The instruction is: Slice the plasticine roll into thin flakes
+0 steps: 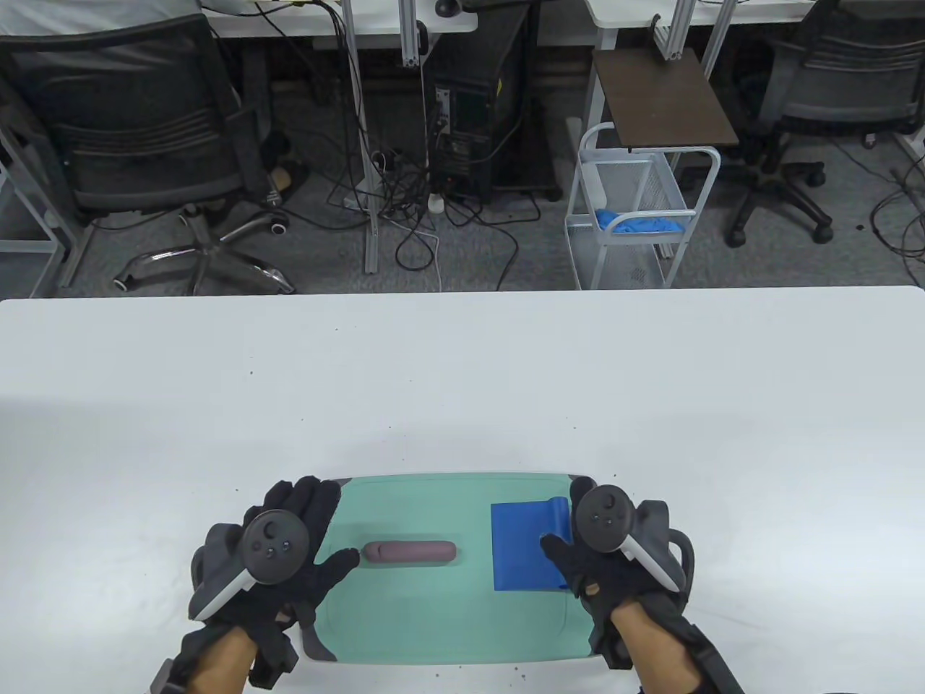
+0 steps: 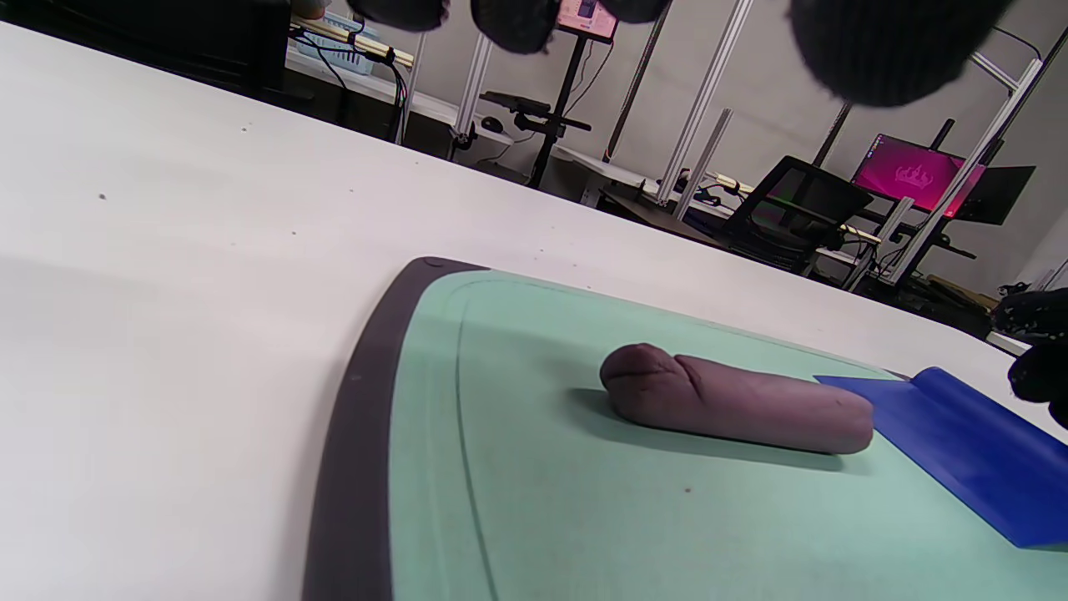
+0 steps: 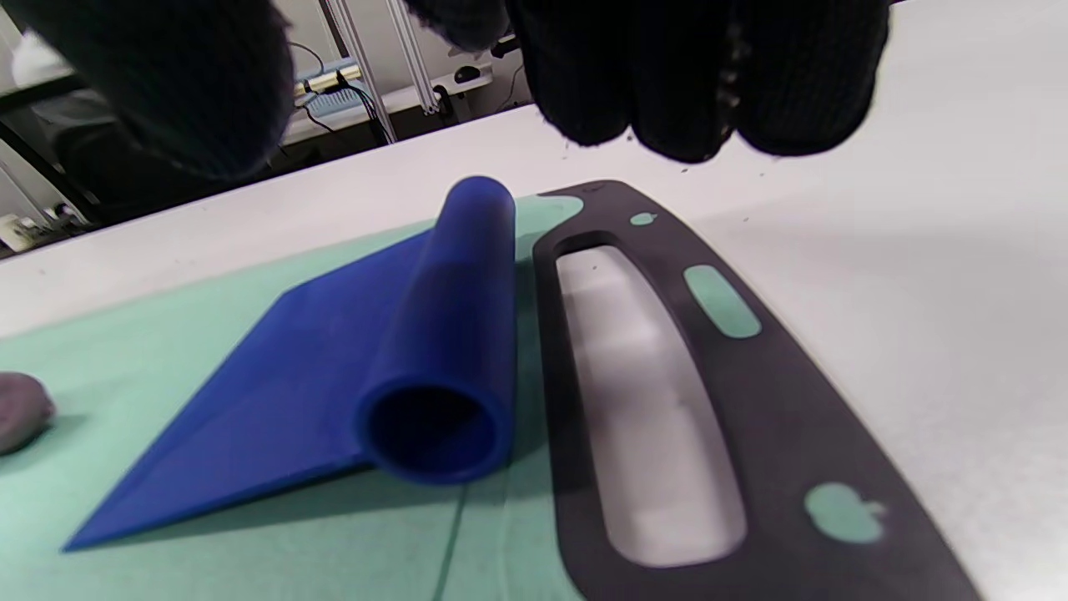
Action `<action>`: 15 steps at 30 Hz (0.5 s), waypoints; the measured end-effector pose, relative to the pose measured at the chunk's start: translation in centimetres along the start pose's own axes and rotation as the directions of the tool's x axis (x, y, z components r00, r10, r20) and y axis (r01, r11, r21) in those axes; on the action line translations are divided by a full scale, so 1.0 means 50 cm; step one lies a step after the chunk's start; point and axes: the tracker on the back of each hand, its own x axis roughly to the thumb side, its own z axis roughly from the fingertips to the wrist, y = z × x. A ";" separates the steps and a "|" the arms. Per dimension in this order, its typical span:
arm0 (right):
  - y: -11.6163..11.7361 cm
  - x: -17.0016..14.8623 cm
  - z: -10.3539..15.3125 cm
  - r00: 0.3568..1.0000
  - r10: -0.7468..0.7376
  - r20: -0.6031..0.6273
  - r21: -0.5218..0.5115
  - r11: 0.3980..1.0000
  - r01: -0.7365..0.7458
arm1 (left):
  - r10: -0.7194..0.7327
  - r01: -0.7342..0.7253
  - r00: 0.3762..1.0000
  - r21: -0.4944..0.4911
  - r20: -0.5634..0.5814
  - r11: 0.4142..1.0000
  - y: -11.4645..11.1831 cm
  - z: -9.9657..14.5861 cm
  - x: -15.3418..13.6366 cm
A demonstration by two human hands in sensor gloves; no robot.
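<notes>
My left hand (image 1: 278, 553) and right hand (image 1: 603, 538) hover spread and empty, the plasticine roll (image 1: 410, 553) lies whole mid-board (image 1: 433, 629), left thumb near its end, and the blue scraper (image 1: 524, 547) untouched; unbraced, I judge the roll could squash or skid under the cut.

Plasticine roll (image 1: 410, 553): dull purple-brown, smooth cylinder w/ rounded ends, uncut, one crease near its left end. Lies flat, lengthwise left-right, on the mint-green cutting board (image 1: 433, 629), approx. mid-board.

Scraper (image 1: 526, 546): blue plastic, flat rectangular blade w/ a hollow tube handle along its right edge. Lies flat on the board's right part, blade edge facing the roll, near but apart from it. Handle sits just beside the board's dark grip slot (image 3: 651, 401).
</notes>
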 end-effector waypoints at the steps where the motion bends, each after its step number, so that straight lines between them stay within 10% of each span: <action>1: 0.005 0.007 -0.004 1.000 0.027 -0.015 0.010 1.000 -0.027 | 0.002 -0.002 1.000 0.000 0.000 1.000 0.000 0.000 0.000; 15: 0.044 0.062 -0.044 0.966 0.198 -0.163 0.096 0.978 -0.185 | 0.001 0.000 1.000 -0.022 0.011 1.000 -0.008 -0.003 0.008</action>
